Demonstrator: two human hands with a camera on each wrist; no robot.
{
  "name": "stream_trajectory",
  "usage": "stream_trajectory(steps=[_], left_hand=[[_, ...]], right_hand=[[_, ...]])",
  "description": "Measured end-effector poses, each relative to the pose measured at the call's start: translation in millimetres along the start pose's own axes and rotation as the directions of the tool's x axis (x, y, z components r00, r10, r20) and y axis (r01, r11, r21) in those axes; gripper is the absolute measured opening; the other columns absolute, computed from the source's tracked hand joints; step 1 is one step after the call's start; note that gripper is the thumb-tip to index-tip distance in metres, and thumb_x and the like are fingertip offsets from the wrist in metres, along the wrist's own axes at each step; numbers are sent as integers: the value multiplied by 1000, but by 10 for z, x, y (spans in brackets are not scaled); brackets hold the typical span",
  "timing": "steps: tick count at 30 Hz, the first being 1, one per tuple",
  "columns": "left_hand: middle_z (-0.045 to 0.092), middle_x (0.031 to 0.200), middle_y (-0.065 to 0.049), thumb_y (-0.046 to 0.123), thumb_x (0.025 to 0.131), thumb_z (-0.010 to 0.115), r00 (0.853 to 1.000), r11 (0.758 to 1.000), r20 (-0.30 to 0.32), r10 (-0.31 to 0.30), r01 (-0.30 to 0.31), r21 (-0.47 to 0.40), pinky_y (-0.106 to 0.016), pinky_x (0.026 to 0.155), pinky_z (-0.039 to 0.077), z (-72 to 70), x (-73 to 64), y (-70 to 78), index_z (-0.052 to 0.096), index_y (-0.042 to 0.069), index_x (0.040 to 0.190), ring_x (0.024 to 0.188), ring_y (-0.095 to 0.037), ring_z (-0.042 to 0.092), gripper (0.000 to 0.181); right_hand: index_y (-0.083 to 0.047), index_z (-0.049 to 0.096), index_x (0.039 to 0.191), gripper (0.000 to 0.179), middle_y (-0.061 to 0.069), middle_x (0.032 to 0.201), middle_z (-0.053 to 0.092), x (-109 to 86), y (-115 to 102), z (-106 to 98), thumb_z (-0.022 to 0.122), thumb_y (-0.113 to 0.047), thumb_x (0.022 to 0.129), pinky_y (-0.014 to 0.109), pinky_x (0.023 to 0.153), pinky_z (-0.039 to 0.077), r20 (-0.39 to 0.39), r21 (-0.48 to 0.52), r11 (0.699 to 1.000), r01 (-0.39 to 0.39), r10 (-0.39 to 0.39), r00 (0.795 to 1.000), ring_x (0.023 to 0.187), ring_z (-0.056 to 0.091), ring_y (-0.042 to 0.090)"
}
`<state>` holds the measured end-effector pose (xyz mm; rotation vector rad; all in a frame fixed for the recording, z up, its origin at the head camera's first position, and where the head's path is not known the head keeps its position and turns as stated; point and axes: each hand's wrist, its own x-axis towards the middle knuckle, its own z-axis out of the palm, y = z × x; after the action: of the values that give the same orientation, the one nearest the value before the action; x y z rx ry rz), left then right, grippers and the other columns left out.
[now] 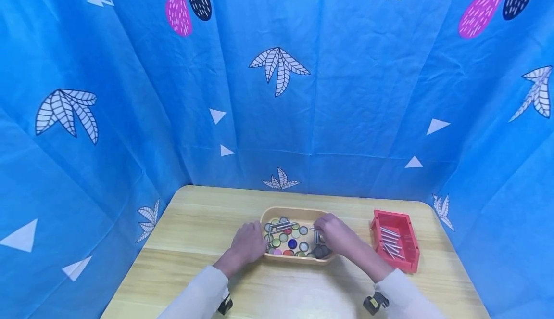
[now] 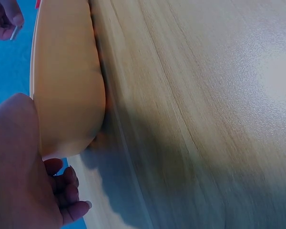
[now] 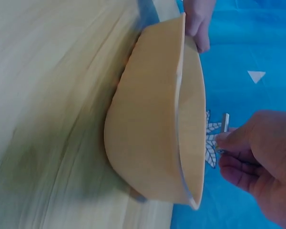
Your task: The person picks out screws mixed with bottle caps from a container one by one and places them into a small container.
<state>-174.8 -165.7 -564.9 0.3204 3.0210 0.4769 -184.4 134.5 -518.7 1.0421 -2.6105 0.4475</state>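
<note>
A tan plastic tub (image 1: pixel 298 260) holds several bottle caps (image 1: pixel 304 247) in various colours, along with slim silver metal rods (image 1: pixel 283 226). At its left end my left hand (image 1: pixel 252 242) grips the rim, thumb over the edge and fingers curled outside, as the left wrist view (image 2: pixel 16 162) shows. Over the tub's right end is my right hand (image 1: pixel 339 235). Between thumb and fingers it pinches a short silver metal rod (image 3: pixel 225 123), held above the rim. In the right wrist view the tub's wall (image 3: pixel 143 109) hides its contents.
On the right of the wooden table (image 1: pixel 195 242) stands a red bin (image 1: pixel 414 242) with several similar silver rods (image 1: pixel 391 247) lying in it. A blue patterned cloth (image 1: pixel 277 131) surrounds the table at the back and both sides.
</note>
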Motion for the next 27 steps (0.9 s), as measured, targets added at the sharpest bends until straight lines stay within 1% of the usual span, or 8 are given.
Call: stream_trajectory(steps=[6,11,14,18,22,25,27], left_hand=[[50,82,-8,26,87,62,1000,1000,2,-2,2,-6,-37,66,40,13,-5,-4,55,-1,102,74,-22,45,32],[50,83,-8,28,87,62,1000,1000,-14,8,-8,2,-36,65,39,32,-5,-11,55,-1,104,74,-22,45,35],[50,83,-8,28,87,61,1000,1000,-16,12,-12,10,-36,65,40,33,-3,-9,55,-1,104,74,-22,46,35],[51,83,-9,29,88,62,1000,1000,-3,5,-5,7,-37,65,41,17,-4,-1,55,-2,105,74,-22,46,35],[52,83,-9,27,87,63,1000,1000,-9,-1,1,6,-38,65,42,12,-9,4,56,-2,104,74,-22,47,35],[51,82,-9,26,87,63,1000,1000,-17,0,0,7,-38,65,41,19,-6,0,56,-2,104,73,-22,46,34],[50,82,-8,27,87,62,1000,1000,-16,2,-2,12,-37,65,41,37,1,-8,56,-2,105,73,-22,45,35]], right_hand=[[-4,76,89,14,6,84,73,-107,88,-100,76,6,80,34,76,61,-10,49,997,-63,64,998,83,68,22],[-5,76,88,15,5,81,71,-209,176,-180,78,6,78,34,75,60,-37,36,997,-62,63,997,81,66,21],[-4,76,88,15,4,80,71,-275,216,-221,80,5,77,34,74,59,-50,24,997,-76,77,996,79,66,20],[-6,75,86,16,3,79,70,-360,256,-267,82,5,75,34,73,59,-67,23,993,-118,119,991,78,66,19],[-6,75,85,18,2,79,71,-424,303,-316,82,7,74,36,74,60,-85,26,988,-150,152,985,80,67,20],[-6,75,87,18,4,82,73,-465,338,-369,80,7,76,38,76,61,-79,24,983,-183,184,980,82,69,21],[-5,76,89,17,6,84,73,-497,362,-409,80,7,78,39,77,61,-58,35,974,-223,225,973,84,69,22]])
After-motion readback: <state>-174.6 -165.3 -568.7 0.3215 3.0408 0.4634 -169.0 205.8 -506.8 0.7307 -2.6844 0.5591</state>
